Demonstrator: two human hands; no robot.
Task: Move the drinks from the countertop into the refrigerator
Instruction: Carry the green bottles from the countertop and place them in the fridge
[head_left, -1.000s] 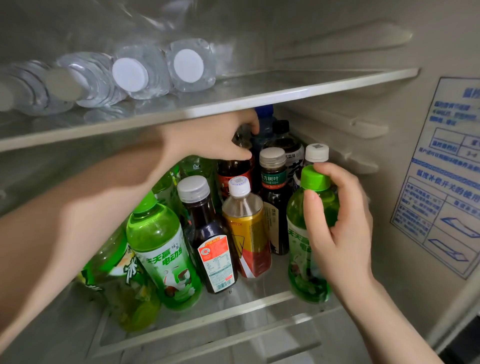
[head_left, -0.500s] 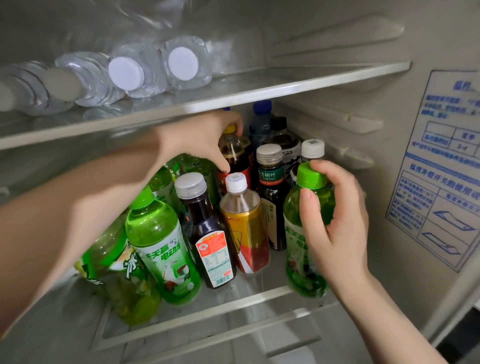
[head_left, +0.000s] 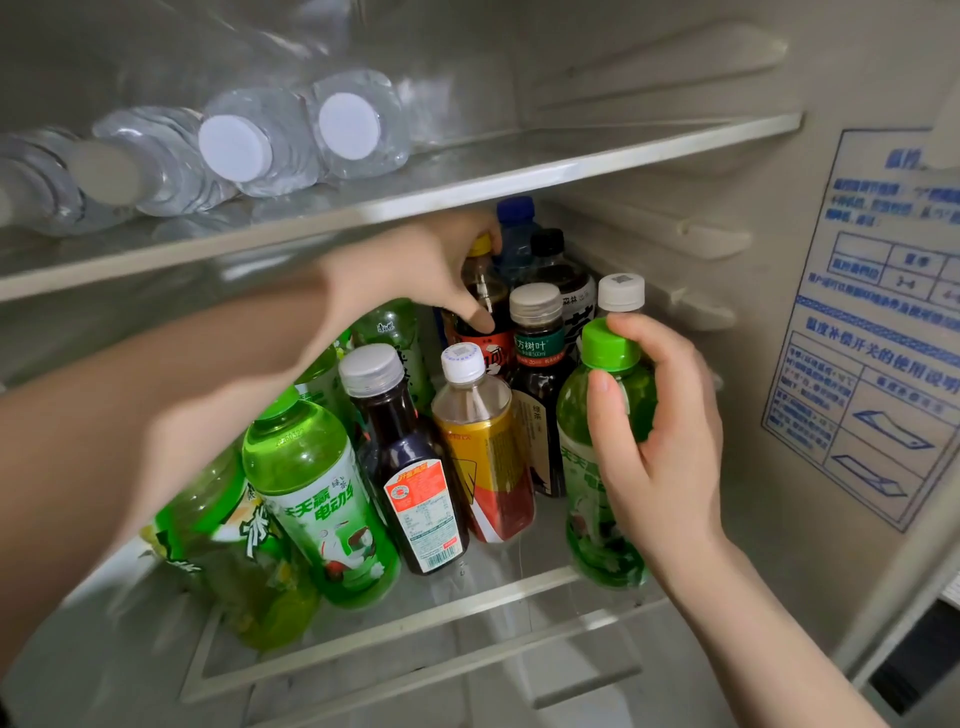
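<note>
Reaches into the refrigerator (head_left: 737, 457) with both arms. Grasps a green-capped bottle (head_left: 587, 483) in the right hand (head_left: 660, 441), fingers curled round the shoulder just below the cap, thumb on the near side. Holds it upright at the front right of the lower shelf (head_left: 415, 616), base down at the glass; cannot tell whether resting there or just clear. Has the left hand (head_left: 415, 270) under the upper shelf (head_left: 467, 179), at the back row, pinching the neck of a yellow-capped bottle (head_left: 493, 291) of dark drink, thumb across its front, fingers over the far side. Shows other drinks crowded on the same lower shelf: a pale green bottle (head_left: 317, 499) at the front left, a dark grey-capped bottle (head_left: 410, 467) beside it, then a yellow-labelled bottle (head_left: 483, 457) with a white cap, and a dark tea bottle (head_left: 535, 364) between that and the green-capped bottle. Shows a white-capped bottle (head_left: 621, 293) just behind the right hand's fingertips, with a black-capped bottle (head_left: 561, 270) and a blue-capped bottle (head_left: 514, 223) further back. Carries clear water bottles (head_left: 291, 140) lying on their sides on the upper shelf, caps forward. Bears a blue printed sticker (head_left: 872, 338) on the right inner wall.
</note>
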